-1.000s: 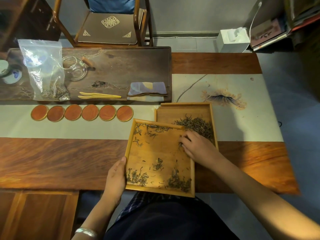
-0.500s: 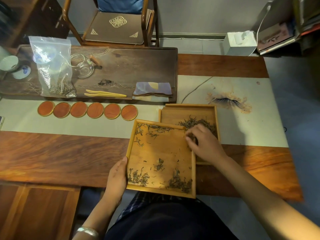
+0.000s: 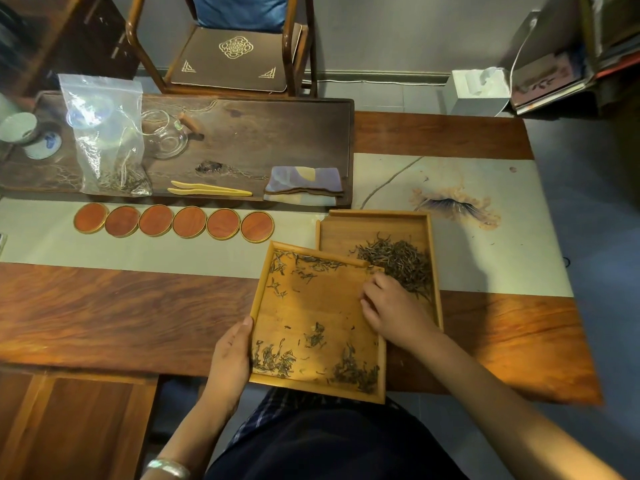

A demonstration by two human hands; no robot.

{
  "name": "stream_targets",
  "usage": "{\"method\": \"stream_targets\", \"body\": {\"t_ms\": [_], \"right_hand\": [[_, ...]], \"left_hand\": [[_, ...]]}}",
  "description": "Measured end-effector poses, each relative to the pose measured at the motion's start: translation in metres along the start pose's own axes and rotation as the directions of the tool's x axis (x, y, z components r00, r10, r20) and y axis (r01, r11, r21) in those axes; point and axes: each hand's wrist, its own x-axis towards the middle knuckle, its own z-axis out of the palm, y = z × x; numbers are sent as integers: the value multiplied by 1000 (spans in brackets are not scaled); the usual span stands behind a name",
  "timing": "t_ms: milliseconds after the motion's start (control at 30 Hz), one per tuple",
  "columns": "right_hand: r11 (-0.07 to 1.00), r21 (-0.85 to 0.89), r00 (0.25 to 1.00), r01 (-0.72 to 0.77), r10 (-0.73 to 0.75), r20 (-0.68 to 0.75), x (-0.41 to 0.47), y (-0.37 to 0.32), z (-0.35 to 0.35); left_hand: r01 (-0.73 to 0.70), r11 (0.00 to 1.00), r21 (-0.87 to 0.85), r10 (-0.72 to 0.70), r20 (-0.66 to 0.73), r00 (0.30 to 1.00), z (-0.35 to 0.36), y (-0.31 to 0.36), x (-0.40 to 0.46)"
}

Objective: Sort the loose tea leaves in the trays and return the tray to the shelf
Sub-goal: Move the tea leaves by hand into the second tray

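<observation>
A bamboo tray (image 3: 322,306) lies at the table's near edge, with loose tea leaves (image 3: 273,358) scattered along its near and far sides. Its far right corner overlaps a second bamboo tray (image 3: 374,230), which holds a pile of dark tea leaves (image 3: 398,265). My left hand (image 3: 230,358) grips the near tray's left rim, thumb on top. My right hand (image 3: 391,306) is at that tray's right rim. Its fingers are curled, with the tips down on the tray floor. Anything under the fingertips is hidden.
Several round red coasters (image 3: 173,221) line the pale table runner (image 3: 138,251). Behind them a dark tea board (image 3: 259,133) carries a plastic bag of leaves (image 3: 107,140), a glass pitcher (image 3: 166,136), bamboo tongs (image 3: 207,189) and a folded cloth (image 3: 304,183). A chair (image 3: 235,53) stands beyond.
My right hand went from the near tray to the pile in the far tray, then came back to the near tray's right rim. My left hand kept its hold.
</observation>
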Motion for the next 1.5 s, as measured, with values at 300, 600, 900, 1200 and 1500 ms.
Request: {"method": "stream_targets", "body": {"t_ms": [300,600,900,1200,1500], "right_hand": [[983,84,985,-164,169,-48,21,24,-12],[978,135,966,-161,184,-183,4,14,-20],[1000,8,996,-29,30,-87,-13,-3,-3],[980,15,973,-196,197,-120,13,20,-9],[953,186,943,-238,272,-192,8,24,-31]], "left_hand": [[-7,1000,-12,7,20,1000,-2,0,-2],[1,1000,-24,-1,5,1000,-6,-2,0],[-30,1000,8,30,11,999,-3,-1,5],[-23,1000,8,22,24,999,-5,-6,4],[-8,998,-55,7,-11,1000,-5,-7,6]]}}
